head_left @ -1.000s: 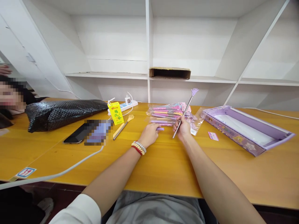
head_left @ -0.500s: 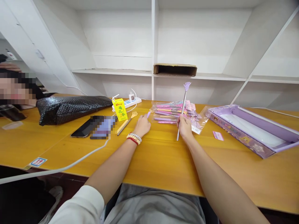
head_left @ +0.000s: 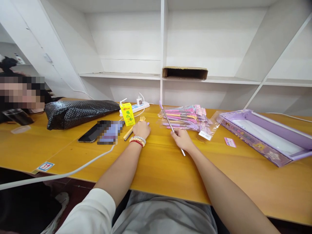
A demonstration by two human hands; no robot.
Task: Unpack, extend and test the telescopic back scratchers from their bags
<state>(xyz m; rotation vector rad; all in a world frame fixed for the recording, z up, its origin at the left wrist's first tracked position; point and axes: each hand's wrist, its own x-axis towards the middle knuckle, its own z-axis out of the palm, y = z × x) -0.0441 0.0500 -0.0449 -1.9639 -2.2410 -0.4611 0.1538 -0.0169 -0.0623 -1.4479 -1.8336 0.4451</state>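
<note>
My right hand [head_left: 180, 139] is closed on a thin metal rod [head_left: 170, 125] with a purple hand-shaped tip, tilted up and to the left over the table. My left hand [head_left: 141, 129] rests closed on the table, with a small purple piece showing at its fingertips. It lies right beside a yellow back scratcher [head_left: 133, 127] with a fork-like head. Behind my right hand lies a pile of packaged pink and purple scratchers [head_left: 185, 117] in clear bags.
A yellow drink carton [head_left: 127, 114], a white power strip [head_left: 136, 107], a phone [head_left: 91, 132] and a black plastic bag [head_left: 78, 111] lie at the left. An open purple box [head_left: 263, 136] sits at the right. A person sits at far left. White shelves stand behind.
My right hand swung the metal rod from leaning right, through upright, to leaning left and lower. My left hand slid left towards the yellow scratcher.
</note>
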